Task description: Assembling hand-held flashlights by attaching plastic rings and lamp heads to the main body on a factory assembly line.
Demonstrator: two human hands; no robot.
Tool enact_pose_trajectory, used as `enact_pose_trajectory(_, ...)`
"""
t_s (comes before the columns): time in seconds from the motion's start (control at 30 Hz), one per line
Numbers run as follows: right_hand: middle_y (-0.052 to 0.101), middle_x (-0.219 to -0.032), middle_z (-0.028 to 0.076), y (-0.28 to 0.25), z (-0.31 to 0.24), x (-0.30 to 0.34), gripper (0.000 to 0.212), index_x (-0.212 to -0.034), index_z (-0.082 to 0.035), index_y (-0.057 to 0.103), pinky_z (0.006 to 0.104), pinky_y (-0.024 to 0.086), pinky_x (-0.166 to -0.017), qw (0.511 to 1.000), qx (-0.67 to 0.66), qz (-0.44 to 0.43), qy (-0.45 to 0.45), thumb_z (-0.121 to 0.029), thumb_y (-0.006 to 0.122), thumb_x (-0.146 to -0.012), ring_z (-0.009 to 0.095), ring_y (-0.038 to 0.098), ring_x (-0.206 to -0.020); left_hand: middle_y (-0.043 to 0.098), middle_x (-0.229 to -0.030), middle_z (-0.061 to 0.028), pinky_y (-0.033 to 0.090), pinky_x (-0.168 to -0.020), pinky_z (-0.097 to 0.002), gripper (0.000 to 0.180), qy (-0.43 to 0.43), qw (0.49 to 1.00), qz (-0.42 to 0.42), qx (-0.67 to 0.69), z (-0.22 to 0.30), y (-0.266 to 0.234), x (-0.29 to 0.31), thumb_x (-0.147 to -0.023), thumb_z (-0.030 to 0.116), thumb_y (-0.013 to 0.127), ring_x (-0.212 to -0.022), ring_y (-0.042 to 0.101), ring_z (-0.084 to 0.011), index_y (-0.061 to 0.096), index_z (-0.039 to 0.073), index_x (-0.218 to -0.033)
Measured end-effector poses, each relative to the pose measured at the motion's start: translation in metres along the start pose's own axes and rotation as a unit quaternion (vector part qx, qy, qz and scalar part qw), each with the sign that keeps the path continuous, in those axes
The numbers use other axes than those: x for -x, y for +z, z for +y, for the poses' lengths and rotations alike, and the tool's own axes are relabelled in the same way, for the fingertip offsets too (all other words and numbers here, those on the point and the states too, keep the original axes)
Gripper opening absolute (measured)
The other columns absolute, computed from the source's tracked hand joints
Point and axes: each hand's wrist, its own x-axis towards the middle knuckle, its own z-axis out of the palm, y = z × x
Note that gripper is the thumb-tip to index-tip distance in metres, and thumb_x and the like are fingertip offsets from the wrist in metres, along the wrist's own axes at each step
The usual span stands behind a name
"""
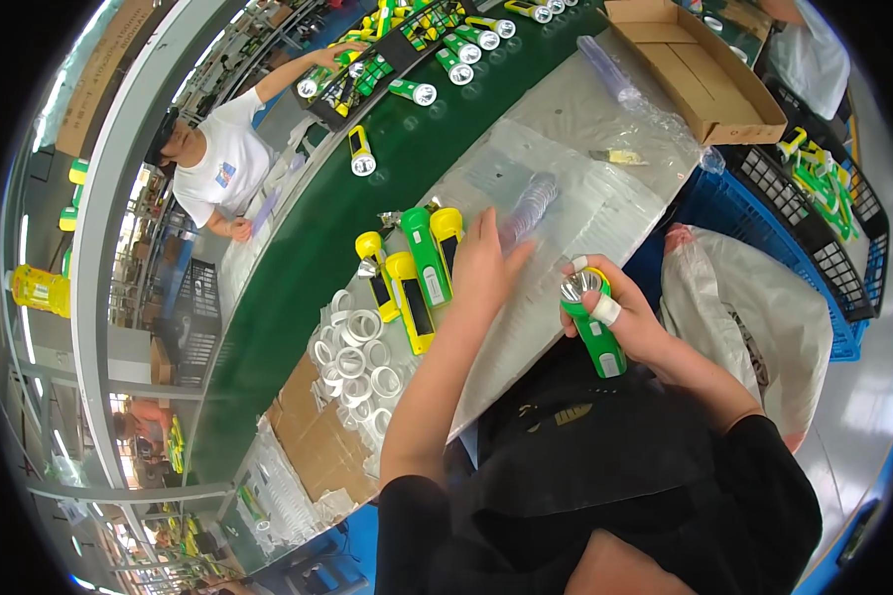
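My right hand (620, 309) grips a green flashlight (601, 345), its silvery reflector head tilted up. White tape is wrapped round a finger and the thumb of that hand. My left hand (488, 260) is over the table, fingers stretched and thumb apart, at the near end of a stack of clear round lenses (534, 203). Whether a fingertip touches a lens is hard to make out. Left of this hand lie a green flashlight (425, 253) and several yellow ones, one being a yellow flashlight (412, 302) with a dark panel. Many white rings (350, 363) are heaped nearer me.
A green conveyor belt (268, 288) runs along the table's far side, carrying flashlights and a black crate (372, 74). Across it sits a person (223, 164), one hand at the crate. An open cardboard box (700, 74), a blue crate (744, 228) and a white sack (754, 307) are at right.
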Motion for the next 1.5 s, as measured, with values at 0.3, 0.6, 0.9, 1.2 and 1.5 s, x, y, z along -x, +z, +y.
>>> enact_pose_trajectory(0.3, 0.059, -0.081, 0.009, 0.003, -0.004, -0.01, 0.046, -0.125, -0.003, 0.046, 0.0291, 0.049, -0.066, 0.999, 0.033, 0.012, 0.017, -0.036, 0.059, -0.095, 0.017, 0.059, -0.07, 0.066, -0.101, -0.018, 0.049, -0.077, -0.0431, 0.055, 0.025, 0.987, -0.149, -0.062, -0.032, 0.003, -0.007, -0.078, 0.028, 0.076, -0.091, 0.062, -0.0348, 0.058, -0.001, -0.122)
enact_pose_trajectory(0.6, 0.059, -0.093, 0.008, 0.019, 0.001, -0.031, 0.036, -0.126, -0.003, 0.048, 0.0296, 0.052, -0.067, 0.998, 0.005, -0.046, 0.05, -0.022, 0.057, -0.097, 0.015, 0.061, -0.076, 0.064, -0.109, -0.0119, 0.048, -0.079, -0.0348, 0.039, -0.022, 0.961, -0.083, 0.264, 0.03, -0.073, 0.024, -0.085, 0.01, 0.067, -0.091, 0.061, -0.0254, 0.061, 0.001, -0.123)
enact_pose_trajectory(0.9, 0.059, -0.095, 0.008, 0.062, 0.013, -0.051, 0.033, -0.121, -0.003, 0.051, 0.0293, 0.053, -0.067, 0.981, 0.066, -0.14, 0.118, -0.024, 0.059, -0.097, 0.015, 0.062, -0.075, 0.058, -0.123, -0.0148, 0.038, -0.096, -0.041, 0.031, 0.067, 0.967, 0.048, 0.24, 0.021, -0.086, 0.078, -0.092, 0.01, 0.051, -0.111, 0.053, -0.0326, 0.061, -0.002, -0.119)
enact_pose_trajectory(1.2, 0.06, -0.099, 0.008, 0.078, 0.042, -0.06, 0.038, -0.131, -0.008, 0.048, 0.0317, 0.052, -0.067, 0.976, 0.159, -0.147, 0.011, -0.027, 0.055, -0.098, 0.019, 0.063, -0.075, 0.058, -0.121, -0.0165, 0.036, -0.098, -0.0443, 0.033, 0.083, 0.963, 0.122, 0.225, 0.005, -0.092, 0.086, -0.087, 0.006, 0.049, -0.111, 0.054, -0.0347, 0.061, -0.002, -0.116)
enact_pose_trajectory(1.5, 0.058, -0.081, 0.008, 0.07, 0.019, -0.122, 0.062, -0.126, -0.006, 0.044, 0.029, 0.047, -0.059, 0.977, 0.175, -0.066, -0.103, -0.053, 0.061, -0.089, 0.016, 0.058, -0.066, 0.065, -0.11, -0.0211, 0.053, -0.078, -0.044, 0.055, -0.284, 0.928, 0.026, -0.239, -0.152, -0.17, 0.05, -0.084, 0.045, 0.067, -0.098, 0.064, -0.0354, 0.061, 0.001, -0.116)
